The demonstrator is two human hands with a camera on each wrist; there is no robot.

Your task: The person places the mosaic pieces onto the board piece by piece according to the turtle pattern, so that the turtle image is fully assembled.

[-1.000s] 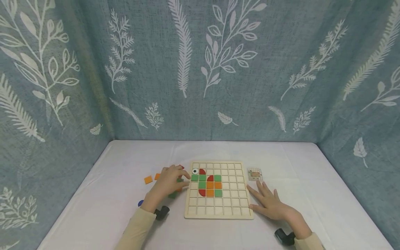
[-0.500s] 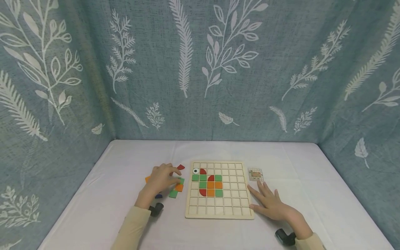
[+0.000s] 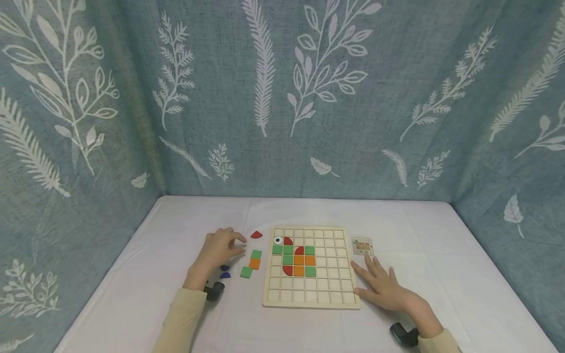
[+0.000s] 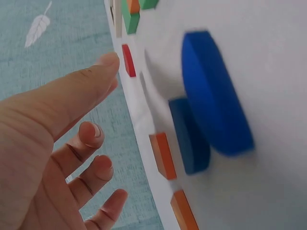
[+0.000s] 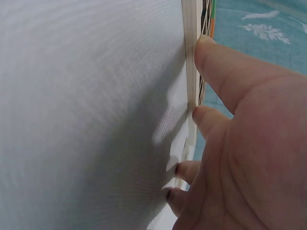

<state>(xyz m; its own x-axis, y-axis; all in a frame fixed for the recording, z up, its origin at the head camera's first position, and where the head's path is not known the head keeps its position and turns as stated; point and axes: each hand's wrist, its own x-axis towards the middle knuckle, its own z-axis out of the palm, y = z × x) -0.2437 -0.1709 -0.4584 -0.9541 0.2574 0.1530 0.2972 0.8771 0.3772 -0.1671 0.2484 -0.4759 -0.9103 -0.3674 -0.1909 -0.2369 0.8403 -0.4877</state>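
Observation:
My left hand (image 3: 216, 249) hovers left of the wooden grid board (image 3: 335, 284), above loose coloured pieces. In the left wrist view its thumb is extended and its fingers are loosely bent, with nothing between them. Two blue rounded pieces (image 4: 216, 96) and two orange pieces (image 4: 163, 155) lie close by in that view. A red piece (image 3: 256, 235) sits beyond the fingertips. My right hand (image 3: 385, 289) spreads its fingers at the board's right side, thumb and index finger touching the edge. Green, orange and red tiles and an eye tile (image 3: 278, 240) fill some board squares.
Between the left hand and the board lie a green square (image 3: 246, 272), an orange square (image 3: 254, 264) and another green square (image 3: 256, 254). A small picture card (image 3: 363, 246) lies right of the board. A patterned curtain (image 3: 282, 98) stands behind the white table (image 3: 406, 220).
My left hand has drawn back leftward from the board's left edge, uncovering the green, orange and red loose pieces. The right hand stays in place.

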